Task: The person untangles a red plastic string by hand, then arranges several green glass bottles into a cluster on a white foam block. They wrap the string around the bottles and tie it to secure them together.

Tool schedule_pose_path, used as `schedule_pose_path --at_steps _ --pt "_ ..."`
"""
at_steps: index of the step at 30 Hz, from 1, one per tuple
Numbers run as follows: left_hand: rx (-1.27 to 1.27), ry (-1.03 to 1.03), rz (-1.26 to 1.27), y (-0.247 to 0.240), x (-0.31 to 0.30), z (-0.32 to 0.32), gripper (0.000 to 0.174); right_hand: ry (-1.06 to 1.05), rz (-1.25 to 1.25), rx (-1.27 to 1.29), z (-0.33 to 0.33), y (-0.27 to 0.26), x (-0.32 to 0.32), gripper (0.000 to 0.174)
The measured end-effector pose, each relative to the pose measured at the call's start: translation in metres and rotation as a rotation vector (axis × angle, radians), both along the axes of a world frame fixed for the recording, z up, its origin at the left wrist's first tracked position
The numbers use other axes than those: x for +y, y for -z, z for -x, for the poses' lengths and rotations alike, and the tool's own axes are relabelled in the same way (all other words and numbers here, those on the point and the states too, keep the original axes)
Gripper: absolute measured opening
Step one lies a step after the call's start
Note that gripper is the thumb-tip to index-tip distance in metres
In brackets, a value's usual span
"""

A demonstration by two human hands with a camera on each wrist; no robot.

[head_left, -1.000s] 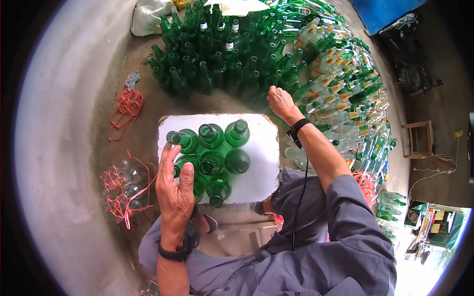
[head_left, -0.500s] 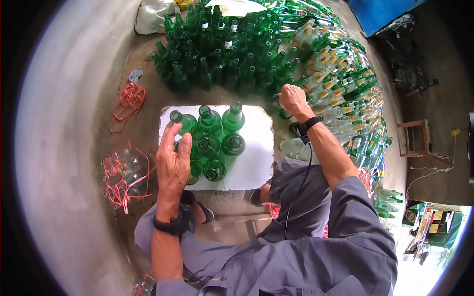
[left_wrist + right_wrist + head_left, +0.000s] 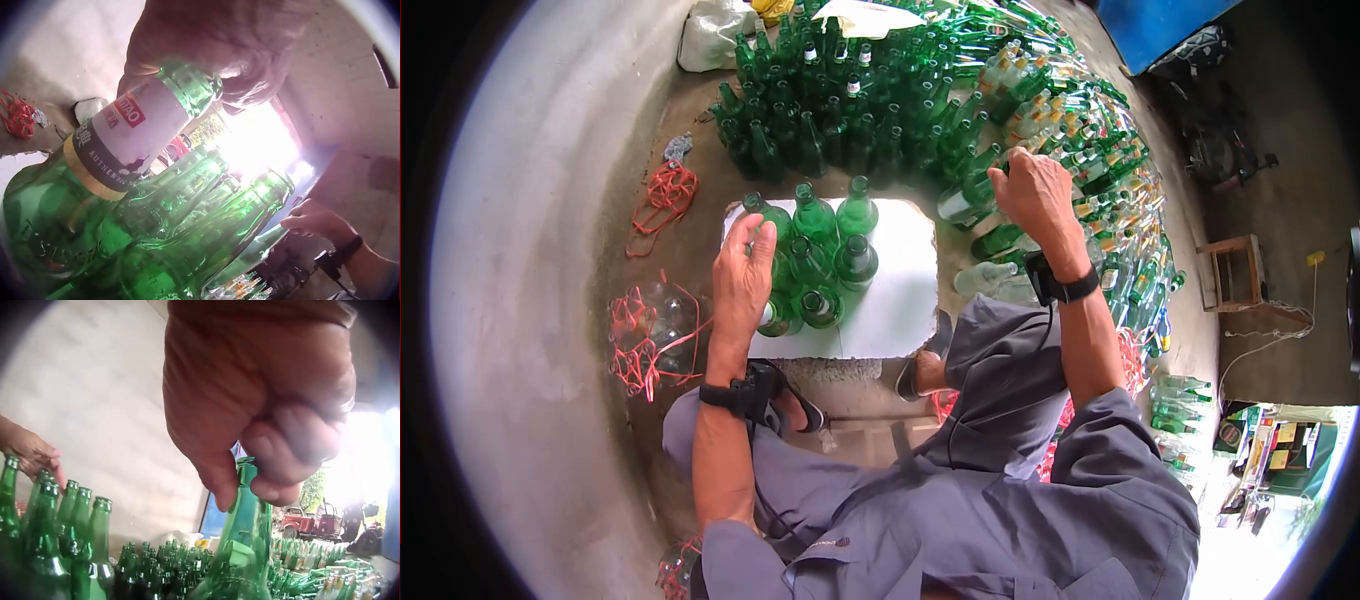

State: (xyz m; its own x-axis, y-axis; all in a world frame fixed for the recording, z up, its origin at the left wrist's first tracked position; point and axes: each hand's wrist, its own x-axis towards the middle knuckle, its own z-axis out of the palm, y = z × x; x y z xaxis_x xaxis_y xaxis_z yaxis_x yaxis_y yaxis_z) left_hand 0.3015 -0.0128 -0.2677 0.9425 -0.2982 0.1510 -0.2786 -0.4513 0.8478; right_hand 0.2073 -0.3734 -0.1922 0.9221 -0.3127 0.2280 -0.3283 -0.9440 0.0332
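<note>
My right hand (image 3: pixel 1040 195) pinches a green glass bottle (image 3: pixel 972 198) by its neck, to the right of the white board. In the right wrist view, the thumb and curled fingers close round the neck just below the mouth of this bottle (image 3: pixel 240 556). On the white board (image 3: pixel 900 290) stand several green bottles (image 3: pixel 857 262), upright and close together. My left hand (image 3: pixel 745 280) is at the left side of this group, its fingers loosely extended. In the left wrist view, that hand (image 3: pixel 212 37) lies behind the mouth of a labelled green bottle (image 3: pixel 125 137).
A dense group of green bottles (image 3: pixel 810 140) stands beyond the board. Clear and green bottles (image 3: pixel 1090 160) lie piled at the right. On the left are red string (image 3: pixel 665 195) and string-tied clear bottles (image 3: pixel 655 335). A wooden stool (image 3: pixel 1235 272) stands far right.
My right hand has moved right from the bottle pile, and a green bottle now shows in its grip. My left hand stays beside the bottles on the board. The head view has shifted slightly.
</note>
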Motion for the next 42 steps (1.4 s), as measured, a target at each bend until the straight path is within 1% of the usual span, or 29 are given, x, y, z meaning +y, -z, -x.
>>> schedule_pose_path --at_steps 3,5,6,8,9,10,14,17,19,22,27,29,36,38,42 --pt "0.021 -0.002 -0.008 -0.006 -0.001 0.003 0.057 -0.060 -0.033 -0.014 0.025 -0.023 0.026 0.033" --pt "0.050 -0.003 -0.019 -0.007 -0.001 0.004 0.057 -0.128 -0.064 -0.018 0.040 -0.025 0.041 0.033" --pt "0.036 -0.003 -0.026 -0.005 0.000 0.003 0.057 -0.129 -0.064 -0.020 0.045 -0.024 0.047 0.033" --pt "0.019 -0.003 -0.034 -0.004 0.000 0.004 0.058 -0.213 -0.147 0.029 0.056 -0.019 0.061 0.033" --pt "0.035 -0.006 -0.041 -0.005 0.000 0.004 0.058 -0.203 -0.168 0.066 0.060 -0.020 0.071 0.032" --pt "0.053 -0.009 -0.049 -0.006 0.000 0.004 0.058 -0.214 -0.243 0.075 0.062 -0.017 0.078 0.032" --pt "0.050 0.002 -0.042 -0.007 -0.001 0.005 0.058 -0.317 -0.324 0.144 0.063 0.005 0.101 0.035" --pt "0.033 -0.016 -0.041 -0.007 -0.001 0.006 0.057 -0.335 -0.362 0.159 0.062 0.019 0.117 0.035" --pt "0.042 -0.007 -0.050 -0.009 -0.002 0.006 0.057 -0.369 -0.407 0.205 0.059 0.024 0.127 0.032" --pt "0.017 0.000 -0.063 -0.007 -0.001 0.004 0.056 -0.374 -0.445 0.225 0.053 0.038 0.136 0.031" --pt "-0.046 -0.002 -0.060 -0.006 -0.002 0.004 0.057 -0.402 -0.465 0.234 0.048 0.046 0.146 0.032" --pt "-0.063 -0.001 -0.063 -0.006 -0.001 0.005 0.056 -0.405 -0.466 0.144 0.049 0.051 0.150 0.033" --pt "-0.076 0.005 -0.066 -0.002 0.000 0.004 0.055 -0.468 -0.490 0.141 0.043 0.061 0.153 0.033" --pt "-0.092 0.008 -0.068 -0.003 0.000 0.003 0.055 -0.463 -0.518 0.092 0.044 0.064 0.154 0.036" --pt "-0.015 -0.010 -0.047 -0.007 -0.003 0.006 0.055 -0.475 -0.530 0.092 0.046 0.071 0.149 0.039"
